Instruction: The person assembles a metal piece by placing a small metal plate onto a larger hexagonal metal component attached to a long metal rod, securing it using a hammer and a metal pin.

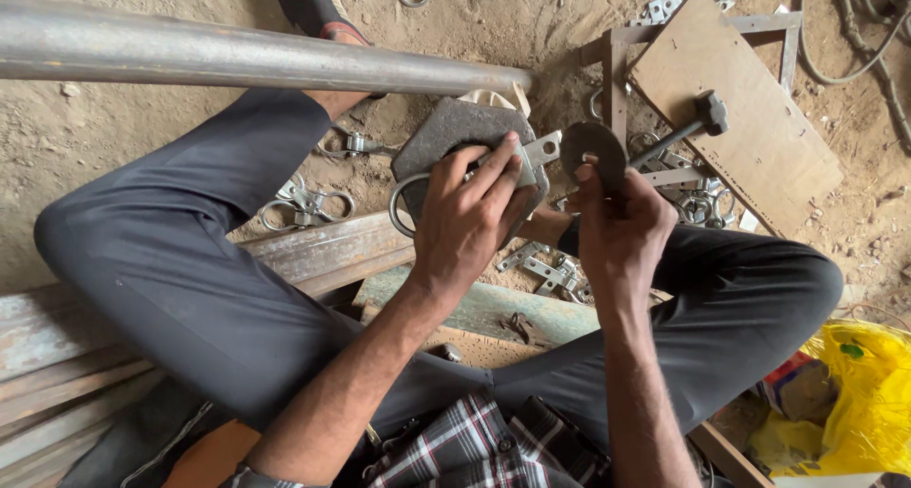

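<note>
Dirt floor point(142, 127), person seated cross-legged, long steel pipe point(256, 59) overhead left. Left hand point(470, 217) grip closed on metal ring with flat bracket point(531, 156), pressed onto dark iron block point(455, 127) between knees. Right hand point(622, 227) grip pinches round metal disc point(593, 151), upright, just beside bracket. Hammer point(678, 132) lies on wooden board point(750, 118) right of disc. Loose ring clamps point(304, 206) on floor near left knee.

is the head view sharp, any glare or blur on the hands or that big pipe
Head view: soft, even daylight with no hard shadows; the left hand and right hand look sharp; the steel pipe shows a mild sheen and looks slightly soft; the yellow bag is very bright.
</note>
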